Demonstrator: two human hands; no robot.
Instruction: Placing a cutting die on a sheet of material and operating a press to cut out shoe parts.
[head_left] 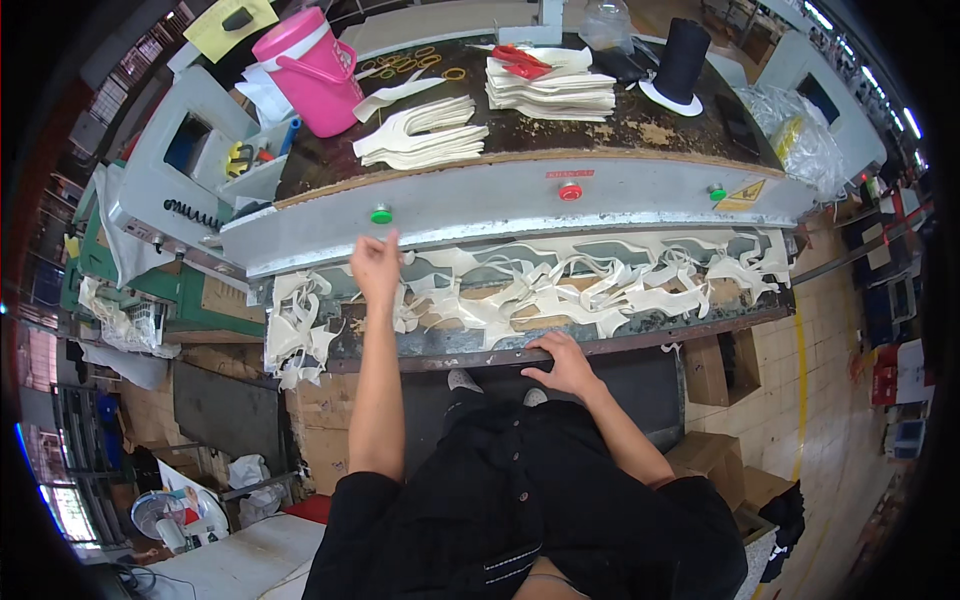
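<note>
My left hand (376, 268) is raised just below the left green push button (381, 214) on the grey machine beam (480, 205). Its fingers are mostly curled in, a fingertip is slightly blurred, and no object shows in it. My right hand (563, 362) rests at the front edge of the machine bed (440, 358), thumb apart from the fingers, holding nothing. Between the beam and that edge lies a web of cream sheet scrap (590, 295) with cut-out gaps. More scrap strips (303, 325) hang over the bed's left end.
On the top stand stacked cream cut pieces (425, 135), a taller stack (550, 90) with red-handled scissors (522, 62), a pink bucket (312, 75) and a black thread cone (682, 60). The beam carries a red button (570, 192) and another green button (717, 193). Cardboard boxes (715, 460) sit at right.
</note>
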